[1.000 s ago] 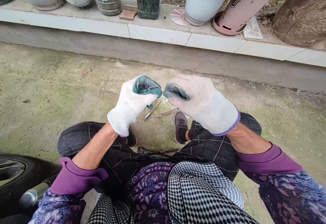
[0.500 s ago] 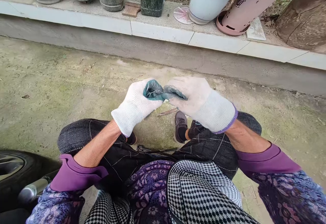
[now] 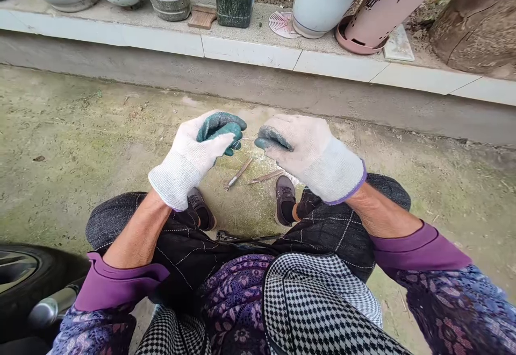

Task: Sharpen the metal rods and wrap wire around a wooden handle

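Both my hands wear white knit work gloves with green-coated palms and fingers. My left hand (image 3: 199, 148) is closed in a pinch, fingers curled, on a loose thin pale thread (image 3: 237, 156). My right hand (image 3: 302, 148) is closed too, its fingertips pressed together at the thread's other side. A small gap separates the two hands, with fine loops of thread between and below them. On the ground beneath lie a thin stick (image 3: 240, 174) with a whitish end and a second brown stick (image 3: 266, 176). What sits deeper inside the fingers is hidden.
Ahead runs a low tiled ledge (image 3: 250, 51) bearing several pots, among them a white pot (image 3: 318, 2) and a pink cylinder planter (image 3: 387, 13). A tree stump (image 3: 475, 27) stands right. A vehicle wheel (image 3: 36, 274) is close at lower left. My shoes (image 3: 286, 199) flank the sticks.
My left hand has drawn away leftward from my right, opening a gap with thread across it. The stick with the whitish end now shows below. My right hand has shifted slightly left.
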Demonstrator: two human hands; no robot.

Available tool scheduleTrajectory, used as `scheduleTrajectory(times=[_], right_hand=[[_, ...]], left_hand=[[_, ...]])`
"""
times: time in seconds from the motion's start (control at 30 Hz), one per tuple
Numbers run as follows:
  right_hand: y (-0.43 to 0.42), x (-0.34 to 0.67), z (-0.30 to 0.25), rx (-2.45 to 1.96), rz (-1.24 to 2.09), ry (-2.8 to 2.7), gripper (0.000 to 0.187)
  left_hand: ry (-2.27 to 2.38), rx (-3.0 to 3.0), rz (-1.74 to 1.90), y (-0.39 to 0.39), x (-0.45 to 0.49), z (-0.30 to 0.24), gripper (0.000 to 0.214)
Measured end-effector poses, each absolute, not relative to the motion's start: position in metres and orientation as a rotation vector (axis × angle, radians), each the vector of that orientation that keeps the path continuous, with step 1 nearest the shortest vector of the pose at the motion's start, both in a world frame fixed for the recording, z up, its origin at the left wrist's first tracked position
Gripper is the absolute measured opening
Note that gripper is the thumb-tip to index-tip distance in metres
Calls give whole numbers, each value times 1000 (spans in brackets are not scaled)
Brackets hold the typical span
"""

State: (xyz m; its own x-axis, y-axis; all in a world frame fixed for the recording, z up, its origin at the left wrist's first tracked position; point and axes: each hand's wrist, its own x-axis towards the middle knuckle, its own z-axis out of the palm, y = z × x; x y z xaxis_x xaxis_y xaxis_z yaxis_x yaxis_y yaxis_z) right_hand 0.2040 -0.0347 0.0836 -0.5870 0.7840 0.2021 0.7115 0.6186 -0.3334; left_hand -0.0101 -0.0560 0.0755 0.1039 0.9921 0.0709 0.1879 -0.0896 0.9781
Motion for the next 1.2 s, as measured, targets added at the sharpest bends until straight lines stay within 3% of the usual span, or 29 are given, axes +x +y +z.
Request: scheduleTrajectory(times=[0.17,0.37,0.5,0.87,1.2], right_hand=[[-37,200,83,-1168,377,-2502,15],[-32,212,90,-1038,725,-2146,9],[-30,212,91,-997,756,-2121,18],[-34,203,85,-1042,621,-2223,21],[-24,205,86,-1032,866,-2064,18]], left_hand=[[1265,1546,1019,-54,-9,71,13],[1269,1498,1046,-56,-10,76,11],[1263,1472,1076,-56,-8,77,10],[1156,1144,1223,-53,-3,70,3],[1237,1338,1128,-54,2,67,7]])
